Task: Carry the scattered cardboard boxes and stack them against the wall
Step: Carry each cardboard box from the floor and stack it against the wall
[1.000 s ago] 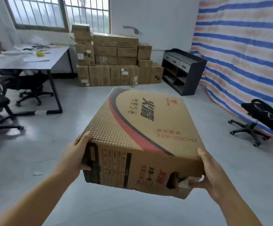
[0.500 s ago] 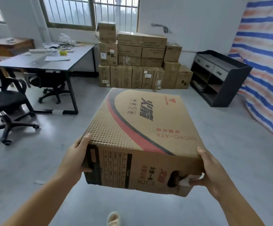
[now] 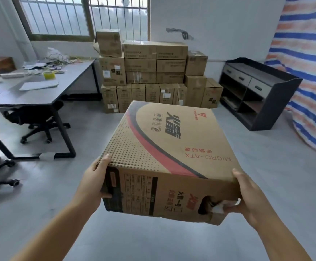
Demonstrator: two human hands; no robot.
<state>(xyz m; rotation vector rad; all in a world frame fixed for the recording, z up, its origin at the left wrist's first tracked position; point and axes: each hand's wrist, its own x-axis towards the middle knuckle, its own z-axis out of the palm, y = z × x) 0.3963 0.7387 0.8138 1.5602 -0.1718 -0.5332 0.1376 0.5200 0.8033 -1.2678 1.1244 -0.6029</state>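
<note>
I hold the printed box [image 3: 170, 159] up off the floor [image 3: 266, 166], my left hand [image 3: 95, 178] curled round its near left corner and my right hand [image 3: 247, 194] gripping its near right end at the handle hole, facing the stack of boxes [image 3: 153, 72] against the wall [image 3: 219, 25].

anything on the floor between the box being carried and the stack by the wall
Nothing visible. The carried box, gripped by the left hand and right hand, faces the stack across bare floor; the box hides the stretch directly beneath it.
</note>
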